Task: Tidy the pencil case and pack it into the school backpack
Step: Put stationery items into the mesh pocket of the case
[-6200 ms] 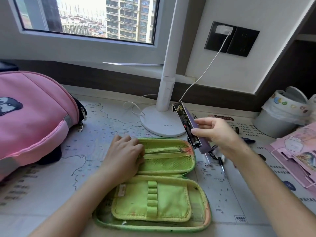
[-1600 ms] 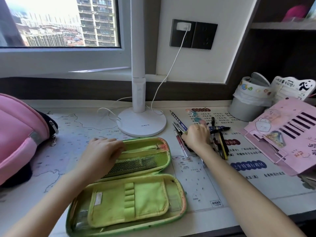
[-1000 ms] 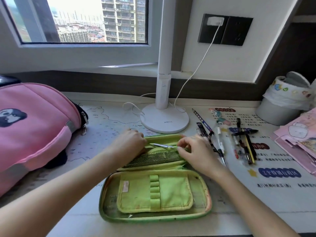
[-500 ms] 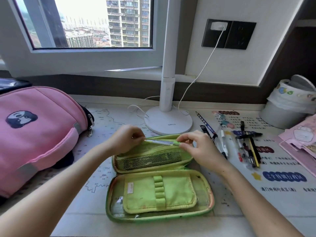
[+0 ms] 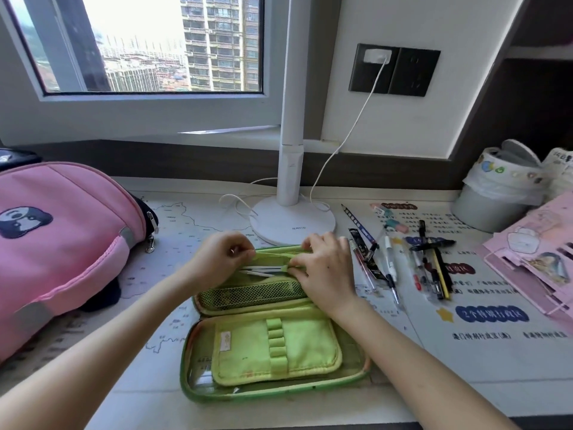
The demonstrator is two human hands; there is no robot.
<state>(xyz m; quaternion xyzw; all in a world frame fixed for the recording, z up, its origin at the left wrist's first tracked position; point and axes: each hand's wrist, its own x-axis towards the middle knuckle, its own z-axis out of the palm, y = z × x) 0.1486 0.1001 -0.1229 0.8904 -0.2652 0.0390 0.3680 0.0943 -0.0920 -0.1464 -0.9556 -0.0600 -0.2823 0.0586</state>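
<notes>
A green pencil case (image 5: 273, 346) lies open flat on the desk in front of me. Its far half has a mesh pocket (image 5: 251, 293) and an inner flap. My left hand (image 5: 221, 259) pinches the flap's upper edge at the left. My right hand (image 5: 325, 268) presses on the flap's right end, fingers on a white pen (image 5: 263, 270) that lies in the far half. A second thin pen lies just below it. The pink backpack (image 5: 59, 243) with a panda patch lies at the left of the desk.
Several loose pens and pencils (image 5: 403, 262) lie right of the case. A white lamp base (image 5: 293, 223) with a cable stands just behind it. A lined bin (image 5: 496, 193) and pink paper craft (image 5: 533, 256) sit at the far right. A printed map mat (image 5: 465, 336) covers the desk.
My right hand picked a white pen from the pile at the right and brought it to the case. The pen went from above the flap down into the far half.
</notes>
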